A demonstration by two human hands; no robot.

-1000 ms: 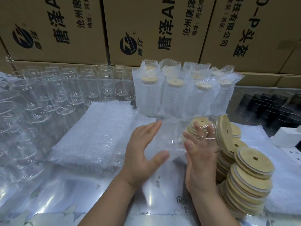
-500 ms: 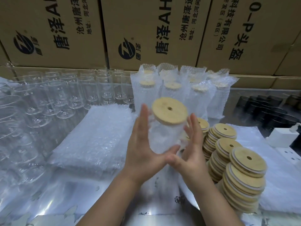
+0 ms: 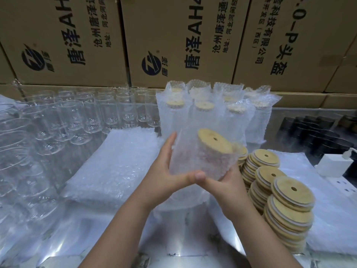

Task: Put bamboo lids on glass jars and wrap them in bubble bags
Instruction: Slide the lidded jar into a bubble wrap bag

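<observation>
**Glass jar, clear and cylindrical (image 3: 210,161) — capped with round bamboo lid (image 3: 214,140), sleeved in translucent bubble bag (image 3: 180,151)**

Location: raised above the table in front of the person, tilted so the lid faces up and to the right. The lid shows at the bag's open mouth.

Hold: left hand (image 3: 164,171) has straight fingers laid flat against the bag's left side, with the thumb running under the base. Right hand (image 3: 226,182) supports the base from the right, its thumb meeting the left thumb. Its fingers lie behind the bag, so how far they curl cannot be told.

Risks, as judged:
- The jar is tilted and carried largely by flat palms on slick film, so it could slide out lid-first through the open mouth.
- Leaning stacks of loose bamboo discs (image 3: 286,206) stand just beside the right forearm, and a brush from it may topple them.
- Setting this jar down carelessly could knock the neighbouring glass.

Surface: shiny, reflective table top (image 3: 183,248). A flat pile of unused bubble sleeves (image 3: 116,161) lies left of the hands, with rows of bare clear tumblers (image 3: 77,120) beyond. A group of wrapped, lidded jars (image 3: 204,117) stands upright behind the held one.

Room: a white boxy item (image 3: 332,165) and dark containers (image 3: 313,132) sit far right, and printed brown cardboard cartons (image 3: 173,35) wall the back.
</observation>
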